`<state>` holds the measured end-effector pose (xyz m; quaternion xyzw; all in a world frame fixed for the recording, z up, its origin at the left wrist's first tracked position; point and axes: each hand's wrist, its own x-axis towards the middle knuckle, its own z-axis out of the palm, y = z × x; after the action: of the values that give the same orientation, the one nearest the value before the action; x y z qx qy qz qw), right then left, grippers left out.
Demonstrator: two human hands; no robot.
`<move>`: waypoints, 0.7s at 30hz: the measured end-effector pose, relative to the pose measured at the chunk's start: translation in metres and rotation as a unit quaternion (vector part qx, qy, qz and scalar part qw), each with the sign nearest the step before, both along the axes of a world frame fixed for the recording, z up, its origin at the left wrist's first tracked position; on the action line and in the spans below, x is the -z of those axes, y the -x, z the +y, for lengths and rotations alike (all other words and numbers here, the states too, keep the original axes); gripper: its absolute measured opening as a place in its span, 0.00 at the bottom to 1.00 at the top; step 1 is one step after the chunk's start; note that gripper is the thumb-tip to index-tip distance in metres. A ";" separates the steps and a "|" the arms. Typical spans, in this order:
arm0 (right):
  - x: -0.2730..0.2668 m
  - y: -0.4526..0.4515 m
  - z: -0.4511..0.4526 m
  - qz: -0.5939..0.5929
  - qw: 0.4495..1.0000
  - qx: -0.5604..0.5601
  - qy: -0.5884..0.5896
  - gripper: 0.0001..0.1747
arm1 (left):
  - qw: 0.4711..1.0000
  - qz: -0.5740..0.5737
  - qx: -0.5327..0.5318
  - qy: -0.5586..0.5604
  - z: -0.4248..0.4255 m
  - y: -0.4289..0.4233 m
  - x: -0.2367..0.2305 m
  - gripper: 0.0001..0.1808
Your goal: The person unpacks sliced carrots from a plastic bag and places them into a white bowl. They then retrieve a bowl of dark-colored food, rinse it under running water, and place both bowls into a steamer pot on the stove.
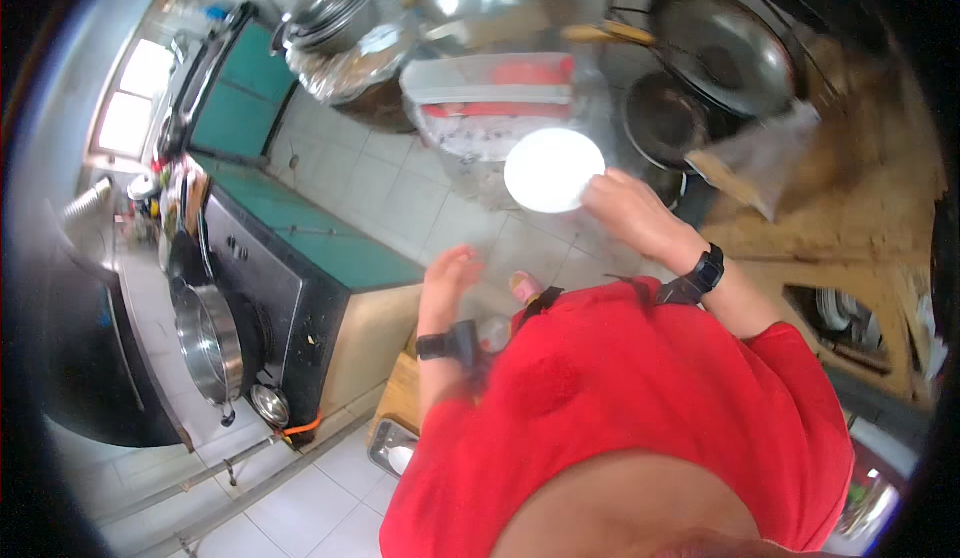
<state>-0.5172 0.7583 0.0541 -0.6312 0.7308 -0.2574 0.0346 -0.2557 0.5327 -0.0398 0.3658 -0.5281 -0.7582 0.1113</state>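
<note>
My right hand [628, 209] grips a round white plate [553, 170] by its right edge, in front of my body. Past the plate stands a pale plastic box [487, 81] with red in it, on a patterned, plastic-wrapped surface [469, 137]. My left hand [451, 276] is slightly blurred and holds nothing, its fingers apart. It hangs between my body and the stove counter [322, 288].
On the left, a steel pot [211, 344] sits on the black stove top, above teal cabinet doors [300, 224]. Large woks [724, 51] hang at the upper right beside a wooden cabinet [832, 205]. A lidded steel pot [330, 6] stands at the back.
</note>
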 end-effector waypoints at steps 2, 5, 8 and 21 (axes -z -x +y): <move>-0.020 -0.008 -0.067 0.023 0.999 -0.026 0.002 0.08 | 0.999 -0.026 -0.031 0.010 -0.034 -0.025 -0.016 0.18; -0.029 -0.018 -0.148 0.070 0.996 -0.057 0.026 0.07 | 0.995 -0.026 -0.094 0.013 -0.081 -0.055 -0.029 0.18; -0.024 -0.017 -0.205 0.041 0.997 -0.065 0.029 0.07 | 0.991 -0.026 -0.128 0.038 -0.129 -0.075 -0.041 0.17; 0.002 0.046 -0.447 -0.005 0.980 -0.186 0.075 0.15 | 0.971 -0.051 -0.193 0.130 -0.280 -0.038 -0.127 0.14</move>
<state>-0.5629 0.3116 0.0524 -0.7557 0.5789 -0.3039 0.0384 -0.2174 0.2524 0.0875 0.4817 -0.5466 -0.6273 0.2751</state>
